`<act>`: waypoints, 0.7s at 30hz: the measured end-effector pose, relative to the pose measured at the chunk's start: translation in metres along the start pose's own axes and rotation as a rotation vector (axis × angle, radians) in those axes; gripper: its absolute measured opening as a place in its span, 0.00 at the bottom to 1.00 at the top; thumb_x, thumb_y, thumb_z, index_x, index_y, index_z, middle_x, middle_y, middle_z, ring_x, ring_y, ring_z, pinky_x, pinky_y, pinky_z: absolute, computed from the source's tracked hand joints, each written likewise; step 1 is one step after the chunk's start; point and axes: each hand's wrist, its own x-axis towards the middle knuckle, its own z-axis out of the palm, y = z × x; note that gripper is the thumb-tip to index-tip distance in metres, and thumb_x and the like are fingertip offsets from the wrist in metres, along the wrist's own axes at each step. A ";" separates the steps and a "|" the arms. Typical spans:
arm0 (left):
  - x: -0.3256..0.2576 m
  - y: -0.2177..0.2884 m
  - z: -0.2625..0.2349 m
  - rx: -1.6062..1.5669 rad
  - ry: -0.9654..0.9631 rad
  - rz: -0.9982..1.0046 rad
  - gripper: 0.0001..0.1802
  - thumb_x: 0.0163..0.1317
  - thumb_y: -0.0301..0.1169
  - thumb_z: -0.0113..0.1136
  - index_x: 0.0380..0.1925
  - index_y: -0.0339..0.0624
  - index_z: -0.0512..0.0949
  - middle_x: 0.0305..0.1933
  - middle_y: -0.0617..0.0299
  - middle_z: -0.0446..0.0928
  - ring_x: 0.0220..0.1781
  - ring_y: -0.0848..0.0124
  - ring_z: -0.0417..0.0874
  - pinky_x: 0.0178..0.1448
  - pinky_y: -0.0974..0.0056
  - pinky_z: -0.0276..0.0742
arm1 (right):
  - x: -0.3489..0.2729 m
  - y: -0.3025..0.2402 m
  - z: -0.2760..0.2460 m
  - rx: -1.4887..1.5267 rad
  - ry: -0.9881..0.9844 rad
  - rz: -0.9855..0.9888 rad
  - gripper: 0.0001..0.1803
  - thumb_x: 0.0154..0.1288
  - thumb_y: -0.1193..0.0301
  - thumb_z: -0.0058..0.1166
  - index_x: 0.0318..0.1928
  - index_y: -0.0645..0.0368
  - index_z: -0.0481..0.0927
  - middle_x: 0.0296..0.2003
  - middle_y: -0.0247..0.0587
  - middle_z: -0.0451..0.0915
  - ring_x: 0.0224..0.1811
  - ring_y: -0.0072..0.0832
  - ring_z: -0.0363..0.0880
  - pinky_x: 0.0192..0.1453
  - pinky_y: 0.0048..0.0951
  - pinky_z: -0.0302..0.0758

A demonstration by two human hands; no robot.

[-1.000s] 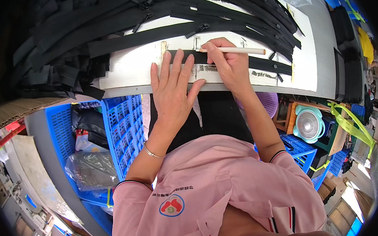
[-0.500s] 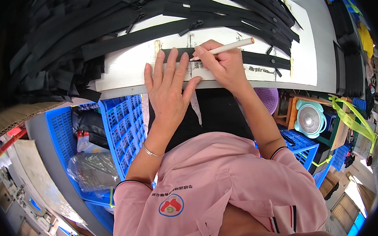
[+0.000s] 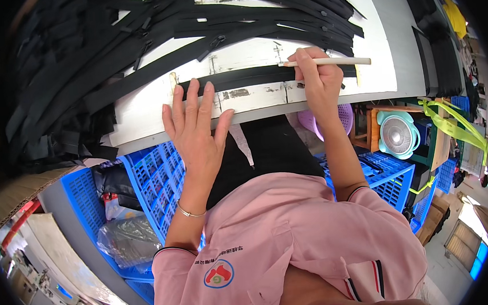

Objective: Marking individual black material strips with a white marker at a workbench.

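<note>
A black zipper strip (image 3: 245,80) lies lengthwise on a white board (image 3: 263,98) with dark drawn marks. My left hand (image 3: 195,130) rests palm down with fingers spread, its fingertips pressing the strip's left end. In my right hand (image 3: 320,80) is a white pencil (image 3: 347,61), held between thumb and fingers. The pencil's point touches or hovers over the strip, close to a dark vertical line on the board; I cannot tell which. Part of the strip's right end is hidden under my right hand.
Beyond the strip lies a pile of black zippers (image 3: 155,74), heaped highest at the left. Black stacked material (image 3: 440,68) sits at the table's right. Below the table edge are blue crates (image 3: 159,180), a purple basket (image 3: 345,118) and a teal fan (image 3: 398,134).
My right hand with the pencil has moved right along the strip, from one board mark to another. My left hand keeps its place on the strip. The whole view has shifted a little.
</note>
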 end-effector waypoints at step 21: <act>0.020 0.058 0.022 -0.187 -0.129 0.104 0.30 0.65 0.43 0.70 0.65 0.43 0.79 0.71 0.57 0.75 0.75 0.56 0.69 0.82 0.42 0.44 | -0.001 0.011 -0.009 -0.033 -0.024 0.055 0.13 0.76 0.70 0.58 0.35 0.66 0.85 0.22 0.32 0.81 0.24 0.13 0.72 0.29 0.20 0.68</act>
